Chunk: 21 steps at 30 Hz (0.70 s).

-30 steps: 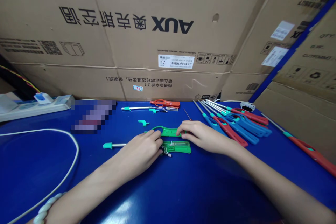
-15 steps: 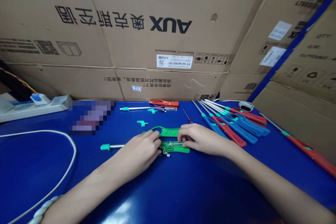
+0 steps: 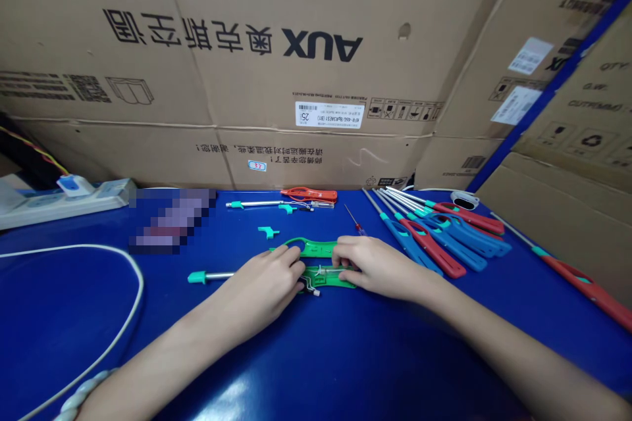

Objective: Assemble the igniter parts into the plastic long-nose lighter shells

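Note:
An opened gas lighter lies in front of me, its green handle in two halves. My left hand [image 3: 274, 276] has its fingers curled down on the near green handle half [image 3: 320, 280], over the end of the metal tube [image 3: 221, 275]. A teal tip piece [image 3: 197, 277] sits on the tube's left end. From under these fingers come thin wires with a small black part [image 3: 309, 287]. My right hand [image 3: 370, 263] pinches at the right end of the same half, where a clear, narrow part lies inside. Just behind lies the far green handle half [image 3: 318, 248], partly covered by both hands.
Behind lie a teal trigger [image 3: 268, 232], a screwdriver [image 3: 356, 220] and an orange-red lighter handle [image 3: 310, 195]. Several red and blue lighters [image 3: 434, 237] are fanned at right. Cardboard [image 3: 237, 79] walls the back; a power strip [image 3: 108, 196] and white cable [image 3: 141, 289] are left.
My right hand has shifted slightly down over the right end of the near green half, covering more of it. My left hand stays in place.

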Tool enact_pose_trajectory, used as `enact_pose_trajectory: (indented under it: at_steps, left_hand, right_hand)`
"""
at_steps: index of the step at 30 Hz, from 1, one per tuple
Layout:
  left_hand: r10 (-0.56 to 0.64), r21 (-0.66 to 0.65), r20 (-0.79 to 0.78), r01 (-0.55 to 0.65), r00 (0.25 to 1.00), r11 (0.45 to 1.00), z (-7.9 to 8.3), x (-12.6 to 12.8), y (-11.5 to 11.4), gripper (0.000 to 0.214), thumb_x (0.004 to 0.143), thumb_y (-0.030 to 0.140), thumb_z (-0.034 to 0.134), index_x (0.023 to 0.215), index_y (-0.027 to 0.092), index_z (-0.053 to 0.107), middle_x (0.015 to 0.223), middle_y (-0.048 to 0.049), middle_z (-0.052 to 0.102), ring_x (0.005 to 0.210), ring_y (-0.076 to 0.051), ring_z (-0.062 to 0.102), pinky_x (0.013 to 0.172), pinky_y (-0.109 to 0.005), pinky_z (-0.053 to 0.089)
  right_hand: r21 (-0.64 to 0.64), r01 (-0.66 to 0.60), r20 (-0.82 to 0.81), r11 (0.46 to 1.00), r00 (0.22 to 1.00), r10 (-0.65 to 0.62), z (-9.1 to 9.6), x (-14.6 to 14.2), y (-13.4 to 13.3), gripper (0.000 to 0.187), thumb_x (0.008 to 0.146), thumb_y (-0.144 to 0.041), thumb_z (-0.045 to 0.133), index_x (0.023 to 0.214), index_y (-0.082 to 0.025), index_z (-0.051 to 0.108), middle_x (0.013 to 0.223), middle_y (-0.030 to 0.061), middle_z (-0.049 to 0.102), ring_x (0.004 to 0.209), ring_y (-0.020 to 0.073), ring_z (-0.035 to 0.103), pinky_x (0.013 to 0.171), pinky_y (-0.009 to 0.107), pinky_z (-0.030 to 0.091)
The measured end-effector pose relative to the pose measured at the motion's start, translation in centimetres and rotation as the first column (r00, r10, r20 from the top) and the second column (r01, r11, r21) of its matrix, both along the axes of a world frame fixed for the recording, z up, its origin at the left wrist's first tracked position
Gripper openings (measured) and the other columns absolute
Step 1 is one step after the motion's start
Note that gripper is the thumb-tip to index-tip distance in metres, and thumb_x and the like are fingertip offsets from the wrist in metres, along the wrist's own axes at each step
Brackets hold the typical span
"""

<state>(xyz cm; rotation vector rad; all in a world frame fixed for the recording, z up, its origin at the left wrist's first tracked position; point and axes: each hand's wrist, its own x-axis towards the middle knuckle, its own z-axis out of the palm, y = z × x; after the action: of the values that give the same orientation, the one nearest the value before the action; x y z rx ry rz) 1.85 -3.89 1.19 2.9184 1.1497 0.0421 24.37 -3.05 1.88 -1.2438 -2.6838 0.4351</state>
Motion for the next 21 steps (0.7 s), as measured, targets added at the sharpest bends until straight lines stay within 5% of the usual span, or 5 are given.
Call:
enact_pose_trajectory:
  at_steps: [21]
  left_hand:
    - [-0.002,0.013,-0.007,0.002,1.0,1.0,0.08,0.03,-0.15,0.016,0.091,0.015,0.049,0.097,0.016,0.063,0.099,-0.0082,0.061,0.089,-0.024,0.061,0.076,-0.038,0.051]
  right_hand:
    - [-0.003,-0.014,0.023,1.0,1.0,0.014,0.24,-0.19,-0.07,0.007,0.082,-0.01,0.06,0.087,-0.015,0.061,0.086,0.0024,0.058,0.071,0.0132,0.055,0.064,0.023,0.038]
